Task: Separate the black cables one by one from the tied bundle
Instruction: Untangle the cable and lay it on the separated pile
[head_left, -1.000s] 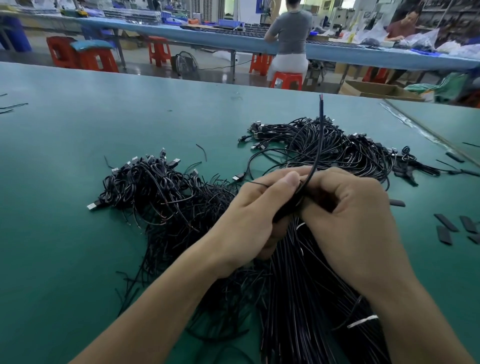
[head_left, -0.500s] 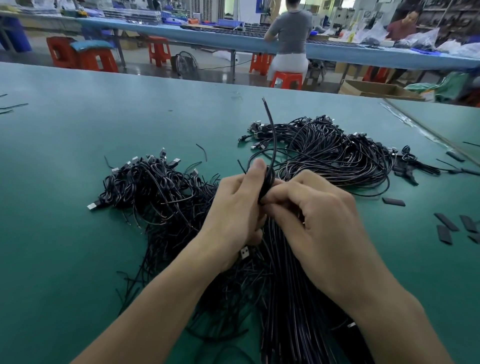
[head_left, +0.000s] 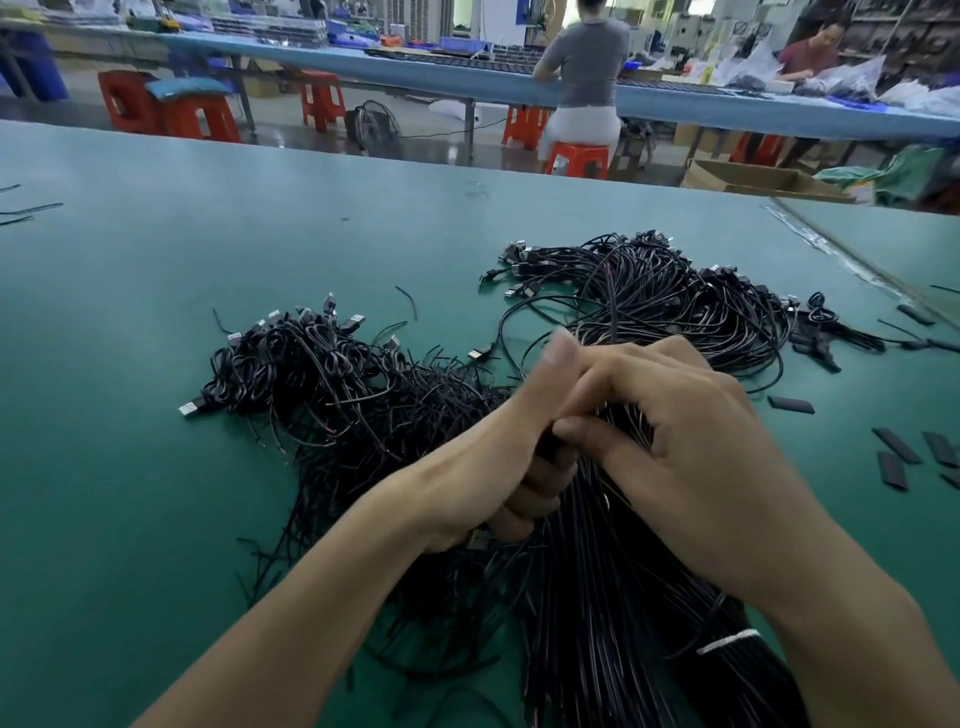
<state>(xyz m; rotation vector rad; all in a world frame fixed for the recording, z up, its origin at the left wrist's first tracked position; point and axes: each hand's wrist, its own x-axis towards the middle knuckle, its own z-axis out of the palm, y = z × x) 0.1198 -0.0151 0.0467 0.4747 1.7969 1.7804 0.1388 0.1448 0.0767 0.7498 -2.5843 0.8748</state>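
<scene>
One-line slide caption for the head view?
Left hand and right hand clasp the tied cable bundle on a green table; one cable sticks up between them.

tied bundle (head_left: 597, 623) cut off below, its top hidden by fingers (head_left: 649, 374)

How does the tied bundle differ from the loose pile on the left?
The tied bundle runs straight and parallel, bound by a white tie; the left pile is tangled loops with plugs sticking out. The left hand and right hand hold the tied bundle; the left pile lies on the table. Both are black cables.
</scene>
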